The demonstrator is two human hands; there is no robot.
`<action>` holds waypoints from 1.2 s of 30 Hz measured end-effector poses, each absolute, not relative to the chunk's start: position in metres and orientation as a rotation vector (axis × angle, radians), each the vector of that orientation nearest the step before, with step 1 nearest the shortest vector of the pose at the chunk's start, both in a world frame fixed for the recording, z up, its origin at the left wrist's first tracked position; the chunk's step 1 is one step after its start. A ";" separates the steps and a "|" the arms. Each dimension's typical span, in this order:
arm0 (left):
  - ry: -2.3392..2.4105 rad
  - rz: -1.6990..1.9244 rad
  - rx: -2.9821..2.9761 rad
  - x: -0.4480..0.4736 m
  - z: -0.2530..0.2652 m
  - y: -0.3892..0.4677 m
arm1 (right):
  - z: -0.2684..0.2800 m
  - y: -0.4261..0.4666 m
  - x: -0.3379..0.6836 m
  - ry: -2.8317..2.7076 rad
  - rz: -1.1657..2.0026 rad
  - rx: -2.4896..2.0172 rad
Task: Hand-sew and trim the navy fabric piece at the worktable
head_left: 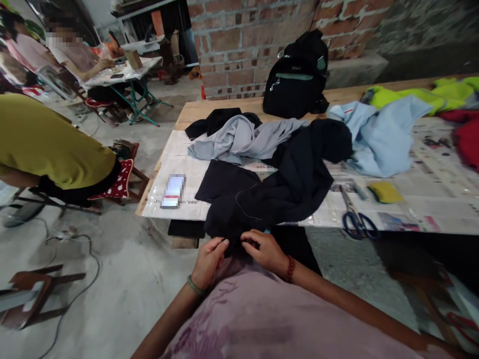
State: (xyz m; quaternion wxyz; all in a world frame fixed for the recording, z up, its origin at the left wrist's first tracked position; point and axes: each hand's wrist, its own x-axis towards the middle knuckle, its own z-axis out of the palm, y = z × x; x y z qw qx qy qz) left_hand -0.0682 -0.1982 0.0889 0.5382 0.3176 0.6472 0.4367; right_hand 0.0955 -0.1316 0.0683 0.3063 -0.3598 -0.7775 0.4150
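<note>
A dark garment lies bunched over the near table edge, and its end hangs toward my lap. My left hand pinches the edge of this black cloth between thumb and fingers. Close on its right, my right hand has its fingers curled and pressed on the same cloth; whether a small tool is in them I cannot make out. A bit of blue shows by the right fingers. A thin pale thread curves loosely over the dark fabric.
Blue-handled scissors and a yellow sponge lie right on the newspaper-covered table. A phone lies left. Behind are grey cloth, light blue cloth and a black backpack. A person in a mustard top sits left.
</note>
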 end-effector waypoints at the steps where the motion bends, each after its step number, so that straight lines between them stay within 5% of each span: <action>1: 1.522 1.033 0.740 -0.067 0.089 -0.197 | 0.068 -0.132 0.095 -2.038 1.090 -0.971; 15: 1.570 1.119 0.827 -0.068 0.079 -0.206 | 0.050 -0.131 0.103 -2.143 1.057 -1.094; 24: 1.272 1.317 0.262 -0.060 0.082 -0.197 | 0.043 -0.133 0.107 -2.352 0.775 -0.848; 36: 1.259 1.294 0.381 -0.050 0.078 -0.192 | 0.064 -0.133 0.104 -2.208 0.892 -0.918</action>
